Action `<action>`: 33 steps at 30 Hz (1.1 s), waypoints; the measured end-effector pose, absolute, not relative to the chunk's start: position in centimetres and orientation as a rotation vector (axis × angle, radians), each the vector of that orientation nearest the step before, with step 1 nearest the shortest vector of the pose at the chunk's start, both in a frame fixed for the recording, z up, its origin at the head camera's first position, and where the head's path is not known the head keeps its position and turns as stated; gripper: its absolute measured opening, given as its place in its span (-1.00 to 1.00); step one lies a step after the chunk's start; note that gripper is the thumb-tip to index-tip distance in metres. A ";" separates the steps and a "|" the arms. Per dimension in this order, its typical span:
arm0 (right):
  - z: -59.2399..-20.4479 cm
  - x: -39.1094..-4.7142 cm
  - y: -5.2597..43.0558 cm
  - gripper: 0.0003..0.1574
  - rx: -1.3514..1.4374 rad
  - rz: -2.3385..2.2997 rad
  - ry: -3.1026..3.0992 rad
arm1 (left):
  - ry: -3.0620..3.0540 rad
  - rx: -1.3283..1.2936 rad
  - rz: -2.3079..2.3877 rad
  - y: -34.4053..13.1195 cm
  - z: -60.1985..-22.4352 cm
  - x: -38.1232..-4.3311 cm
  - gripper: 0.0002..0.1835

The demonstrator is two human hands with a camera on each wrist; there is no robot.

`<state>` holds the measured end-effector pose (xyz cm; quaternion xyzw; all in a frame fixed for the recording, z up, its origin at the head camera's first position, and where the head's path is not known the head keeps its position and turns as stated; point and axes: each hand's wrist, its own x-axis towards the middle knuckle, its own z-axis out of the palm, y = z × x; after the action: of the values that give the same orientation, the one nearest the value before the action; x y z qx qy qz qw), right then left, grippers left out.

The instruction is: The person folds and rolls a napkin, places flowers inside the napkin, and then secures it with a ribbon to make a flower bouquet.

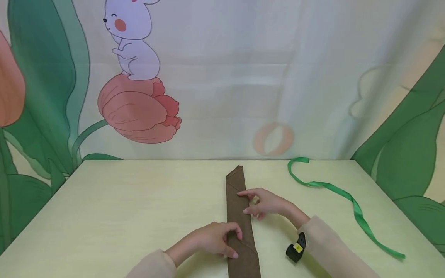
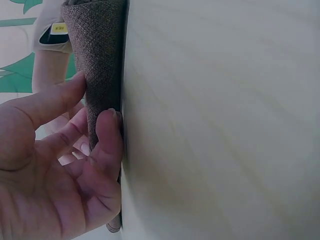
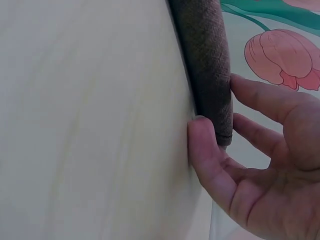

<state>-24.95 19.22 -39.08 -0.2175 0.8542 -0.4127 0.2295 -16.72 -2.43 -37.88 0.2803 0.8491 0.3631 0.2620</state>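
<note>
A long brown strip of folded cloth (image 1: 240, 218) lies on the table, running away from me, with slanted fold lines across its top. My left hand (image 1: 213, 237) is at its nearer part, fingers bent and the index fingertip and thumb on the cloth. Farther along, my right hand (image 1: 267, 202) reaches in from the right, index finger stretched onto the strip and thumb near its right edge. In the left wrist view the cloth (image 2: 100, 50) stands layered beside the fingertips. The right wrist view shows the thumb low along the side of the cloth (image 3: 205, 60).
A twisted green ribbon (image 1: 358, 213) lies along the right side of the pale table (image 1: 139, 200), from the back edge toward the front. A black wrist device (image 1: 295, 250) sits at the right sleeve. Behind the table hangs a curtain (image 1: 222, 96) printed with a rabbit and tulips.
</note>
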 end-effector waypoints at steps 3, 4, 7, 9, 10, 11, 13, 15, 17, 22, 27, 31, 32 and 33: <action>-39.2 -24.8 19.2 -0.30 -0.628 -1.142 2.360 | 2.300 0.756 0.984 -2.4 -38.0 -16.5 -0.68; -39.3 -24.8 19.1 -0.31 -0.640 -1.140 2.368 | 2.299 0.754 0.988 -2.6 -38.0 -16.5 -0.68; -39.5 -24.8 18.5 -0.32 -0.656 -1.135 2.388 | 2.289 0.750 1.004 -3.1 -38.1 -16.3 -0.68; -39.5 -24.7 18.0 -0.32 -0.666 -1.124 2.398 | 2.285 0.744 1.020 -3.4 -38.2 -16.2 -0.68; -39.5 -24.7 17.8 -0.33 -0.667 -1.120 2.398 | 2.286 0.743 1.025 -3.4 -38.2 -16.2 -0.68; -39.5 -24.7 17.7 -0.33 -0.665 -1.115 2.400 | 2.288 0.740 1.028 -3.5 -38.2 -16.1 -0.67; -39.4 -24.6 17.7 -0.33 -0.673 -1.103 2.406 | 2.291 0.743 1.030 -3.4 -38.2 -16.1 -0.67; -39.3 -24.6 18.0 -0.33 -0.681 -1.108 2.397 | 2.294 0.749 1.025 -3.3 -38.2 -16.1 -0.67; -39.4 -24.7 18.4 -0.33 -0.696 -1.116 2.382 | 2.299 0.755 1.011 -3.2 -38.1 -16.1 -0.67; -39.1 -25.1 20.4 -0.37 -0.768 -1.167 2.389 | 2.319 0.771 0.977 -2.9 -37.8 -16.0 -0.68; -38.5 -25.8 23.1 -0.41 -0.794 -1.224 2.435 | 2.350 0.785 0.961 -3.1 -37.9 -15.8 -0.68; -38.5 -26.2 25.8 -0.43 -0.756 -1.230 2.493 | 2.320 0.801 0.993 -3.5 -38.3 -15.8 -0.66; -38.5 -26.3 26.5 -0.43 -0.736 -1.230 2.516 | 2.309 0.804 1.006 -3.6 -38.3 -15.8 -0.66; -38.4 -26.3 27.1 -0.44 -0.714 -1.232 2.539 | 2.296 0.804 1.019 -3.7 -38.4 -15.8 -0.66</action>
<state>-26.31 27.14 -38.43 -0.2436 0.8664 -0.4204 0.1151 -15.78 -3.69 -38.38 0.2953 0.8430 0.3741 0.2494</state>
